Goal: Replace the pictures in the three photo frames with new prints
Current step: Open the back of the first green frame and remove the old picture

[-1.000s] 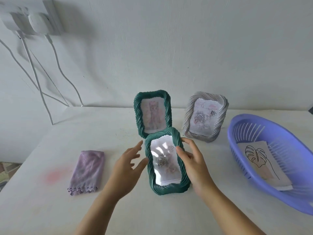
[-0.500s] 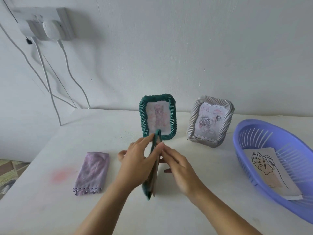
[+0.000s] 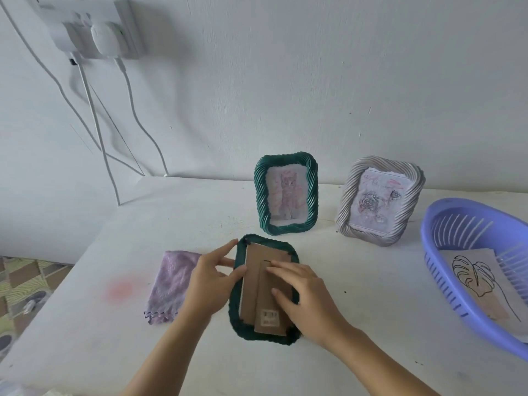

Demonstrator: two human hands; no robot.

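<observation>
Both hands are on the near frame (image 3: pixel 237 310), which a second ago was tilted picture-up toward the camera. It has since been turned over and now lies face down on the table (image 3: pixel 371 315) at lower centre, with the brown backing (image 3: pixel 251 284) and its stand (image 3: pixel 267 307) uppermost. That exposes the side to open, so pulling the old picture out looks like the next step.

The left hand (image 3: pixel 213 281) grips the left rim between thumb and fingers. The right hand (image 3: pixel 303 292) lies flat with spread fingers pressing the stand. The cat frame (image 3: pixel 285 192) and grey frame (image 3: pixel 377 201) stand upright behind. A leaf print (image 3: pixel 474 284) waits in the basket (image 3: pixel 445 207) at right.
</observation>
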